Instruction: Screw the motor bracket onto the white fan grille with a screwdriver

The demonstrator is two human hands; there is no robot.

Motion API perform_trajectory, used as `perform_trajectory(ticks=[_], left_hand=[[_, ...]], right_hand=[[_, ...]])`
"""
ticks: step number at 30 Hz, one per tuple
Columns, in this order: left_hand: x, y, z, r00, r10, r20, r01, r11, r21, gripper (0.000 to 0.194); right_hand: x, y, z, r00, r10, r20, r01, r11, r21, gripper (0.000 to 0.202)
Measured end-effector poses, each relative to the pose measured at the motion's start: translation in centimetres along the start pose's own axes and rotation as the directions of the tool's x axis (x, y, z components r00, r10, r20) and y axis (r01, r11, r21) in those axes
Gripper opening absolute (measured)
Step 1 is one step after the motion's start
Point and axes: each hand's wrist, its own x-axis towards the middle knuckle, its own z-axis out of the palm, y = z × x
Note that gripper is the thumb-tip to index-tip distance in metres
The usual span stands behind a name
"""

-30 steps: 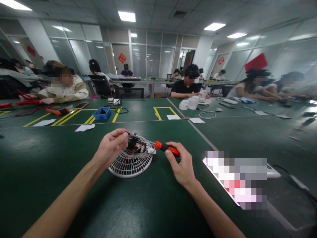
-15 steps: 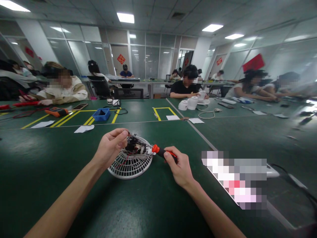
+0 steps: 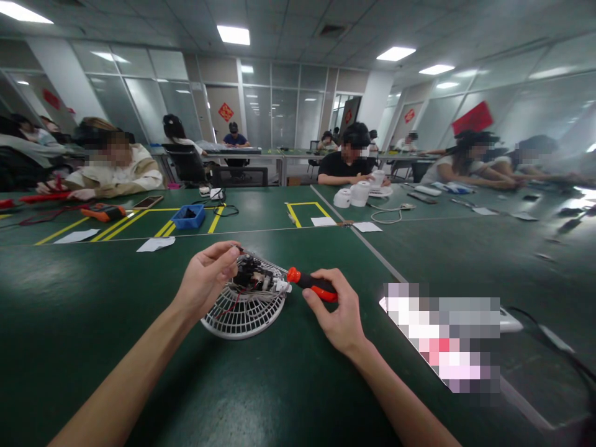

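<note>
My right hand (image 3: 338,310) holds a screwdriver (image 3: 313,284) by its black and red handle, with the thumb standing off below it. The metal shaft points up and left to the fingertips of my left hand (image 3: 209,273). That hand is closed in a pinch at the shaft's tip, on something small and dark that I cannot make out. Beneath the shaft, a white round fan grille (image 3: 246,320) lies on the green table. On it sits a dark motor assembly (image 3: 254,276) with wires, partly covered by the shaft and my left hand.
A blue bin (image 3: 189,216) with dark parts stands beyond my left hand. Paper slips (image 3: 156,244) and yellow tape marks lie across the table. A pixelated device with a bright screen (image 3: 433,341) is at right. Across the table, a person in black (image 3: 349,164) sits by white housings (image 3: 359,194).
My right thumb has come away from the screwdriver handle, and the handle has rolled and lifted slightly, showing more red underneath. My left hand keeps its pinch in nearly the same place.
</note>
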Motion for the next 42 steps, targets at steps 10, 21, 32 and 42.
perform_trajectory(ticks=[10, 21, 32, 42], left_hand=[[0.0, -0.1, 0.7, 1.000, -0.008, 0.018, 0.008, 1.000, -0.025, 0.044], [-0.3, -0.5, 0.5, 1.000, -0.009, 0.016, 0.009, 1.000, -0.008, 0.042], [-0.6, -0.5, 1.3, 0.999, 0.028, 0.045, -0.030, 0.999, 0.037, 0.040], [0.2, -1.5, 0.8, 0.883, 0.461, -0.085, -0.350, 0.769, 0.535, 0.030]], right_hand=[[-0.3, -0.2, 0.1, 0.995, 0.028, 0.092, -0.026, 0.999, -0.026, 0.018], [-0.4, 0.1, 0.1, 1.000, 0.002, 0.025, -0.001, 0.998, -0.069, 0.015], [-0.3, -0.8, -0.1, 0.998, 0.061, 0.035, -0.060, 0.998, -0.022, 0.018], [-0.1, -0.6, -0.4, 0.987, 0.135, -0.083, -0.132, 0.991, 0.038, 0.022]])
